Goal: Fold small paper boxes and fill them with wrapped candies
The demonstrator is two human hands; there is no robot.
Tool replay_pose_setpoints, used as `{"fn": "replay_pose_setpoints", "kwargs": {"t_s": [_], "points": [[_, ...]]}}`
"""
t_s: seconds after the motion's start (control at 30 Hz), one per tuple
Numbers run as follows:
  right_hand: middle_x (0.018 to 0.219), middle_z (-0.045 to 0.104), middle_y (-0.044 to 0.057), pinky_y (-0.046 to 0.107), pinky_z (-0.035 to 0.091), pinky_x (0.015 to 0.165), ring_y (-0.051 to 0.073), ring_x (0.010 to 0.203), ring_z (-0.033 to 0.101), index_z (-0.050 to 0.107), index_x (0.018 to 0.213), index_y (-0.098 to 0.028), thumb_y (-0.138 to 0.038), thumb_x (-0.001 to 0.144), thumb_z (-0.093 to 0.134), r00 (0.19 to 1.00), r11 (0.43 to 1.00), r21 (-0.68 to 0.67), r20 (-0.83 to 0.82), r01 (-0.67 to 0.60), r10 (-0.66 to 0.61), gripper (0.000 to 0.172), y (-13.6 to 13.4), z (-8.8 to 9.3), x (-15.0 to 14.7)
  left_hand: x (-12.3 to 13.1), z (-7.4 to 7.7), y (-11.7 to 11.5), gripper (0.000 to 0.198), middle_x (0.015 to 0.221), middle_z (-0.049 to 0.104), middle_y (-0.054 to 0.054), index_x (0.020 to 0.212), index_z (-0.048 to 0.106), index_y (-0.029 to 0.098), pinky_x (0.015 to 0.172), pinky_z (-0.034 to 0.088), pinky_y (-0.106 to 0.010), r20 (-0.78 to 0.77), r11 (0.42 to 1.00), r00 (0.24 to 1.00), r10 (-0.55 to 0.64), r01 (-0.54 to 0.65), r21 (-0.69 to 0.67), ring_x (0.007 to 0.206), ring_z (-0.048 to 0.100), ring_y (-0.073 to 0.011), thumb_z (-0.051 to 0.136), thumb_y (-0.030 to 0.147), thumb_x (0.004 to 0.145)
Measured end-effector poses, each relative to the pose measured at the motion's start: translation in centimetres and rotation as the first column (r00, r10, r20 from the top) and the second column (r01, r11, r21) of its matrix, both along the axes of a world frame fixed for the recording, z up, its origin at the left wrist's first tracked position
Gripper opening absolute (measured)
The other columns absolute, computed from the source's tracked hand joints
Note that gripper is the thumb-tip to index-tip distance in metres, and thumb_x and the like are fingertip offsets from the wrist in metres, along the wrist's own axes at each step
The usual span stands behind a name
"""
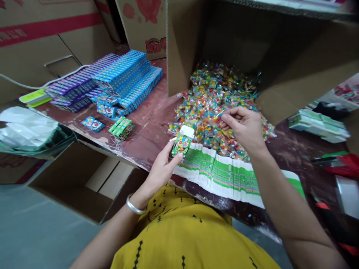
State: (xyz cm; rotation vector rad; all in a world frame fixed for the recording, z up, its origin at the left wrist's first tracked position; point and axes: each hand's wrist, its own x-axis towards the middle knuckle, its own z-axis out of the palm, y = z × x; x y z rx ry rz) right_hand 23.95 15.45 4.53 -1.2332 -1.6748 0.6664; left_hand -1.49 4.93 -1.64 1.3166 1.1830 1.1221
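Mustard-yellow garment (182,231), black diamond motifs (138,251); silver bangle (131,208), probably metal, left wrist (142,197).

Head-worn view, forward and down

Dark red table (157,102) above bluish-grey floor (22,224)

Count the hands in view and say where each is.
2: the left hand holds a green box; the right hand is over the heap of small packets.
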Motion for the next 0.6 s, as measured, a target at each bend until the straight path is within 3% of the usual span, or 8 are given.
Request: {"fn": "replay_pose_setpoints", "kwargs": {"t_s": [0.13, 0.27, 0.37, 0.5, 0.6], "points": [[0.081, 0.073, 0.002, 0.033, 0.053, 0.065, 0.016, 0.069, 0.065, 0.073, 0.088, -0.022, -0.033, 0.090, 0.066, 0.996, 0.995, 0.063, 0.059, -0.078, 0.074, 0.013, -3.3, 2.0, -3.5, 0.9, 0.0, -0.2, 0.044, 0.133, 0.063, -0.010, 0.134, 0.054, 0.019, 0.106, 0.044, -0.037, -0.012, 0.996, 0.997, -0.073, 0.073, 0.041, 0.121, 0.058, -0.0247, 0.061, 0.034, 0.094], [0.093, 0.072, 0.002, 0.038, 0.053, 0.084, 0.019, 0.088, 0.066, 0.073, 0.084, -0.023, -0.027, 0.091, 0.065, 0.954, 0.974, 0.116, 0.255, -0.193, 0.158, 0.012, -3.9, 1.7, -4.8, 1.5, 0.3, -0.6, 0.043, 0.134, 0.063, -0.009, 0.133, 0.054, 0.021, 0.107, 0.044, -0.036, 0.068, 0.994, 0.993, -0.097, 0.093, 0.064, 0.121, 0.059, -0.0242, 0.063, 0.033, 0.093], [0.106, 0.070, 0.005, 0.041, 0.049, 0.095, 0.022, 0.104, 0.064, 0.074, 0.082, -0.023, -0.026, 0.091, 0.066, 0.919, 0.954, 0.128, 0.329, -0.271, 0.218, 0.012, -3.8, 1.2, -5.1, 1.6, 0.6, -0.8, 0.037, 0.129, 0.066, -0.008, 0.129, 0.060, 0.021, 0.103, 0.047, -0.036, 0.042, 0.995, 0.995, -0.094, 0.093, 0.041, 0.117, 0.061, -0.0242, 0.060, 0.037, 0.096], [0.114, 0.071, 0.006, 0.040, 0.049, 0.098, 0.021, 0.110, 0.065, 0.076, 0.088, -0.023, -0.030, 0.098, 0.057, 0.874, 0.913, 0.010, 0.296, -0.407, 0.386, 0.023, -4.2, 0.9, -5.3, 1.9, 0.8, -1.0, 0.034, 0.123, 0.069, -0.007, 0.123, 0.065, 0.020, 0.100, 0.048, -0.036, 0.059, 0.998, 0.996, -0.069, 0.068, 0.016, 0.112, 0.063, -0.0234, 0.060, 0.038, 0.096], [0.114, 0.072, 0.004, 0.034, 0.056, 0.086, 0.018, 0.099, 0.068, 0.074, 0.107, -0.025, -0.035, 0.099, 0.055, 0.889, 0.903, -0.070, 0.160, -0.424, 0.429, 0.023, -5.0, 0.6, -5.2, 2.2, 0.9, -1.1, 0.043, 0.116, 0.068, -0.007, 0.127, 0.059, 0.021, 0.087, 0.055, -0.032, 0.188, 1.000, 0.982, 0.017, -0.014, -0.021, 0.096, 0.067, -0.0195, 0.071, 0.034, 0.088]]}}
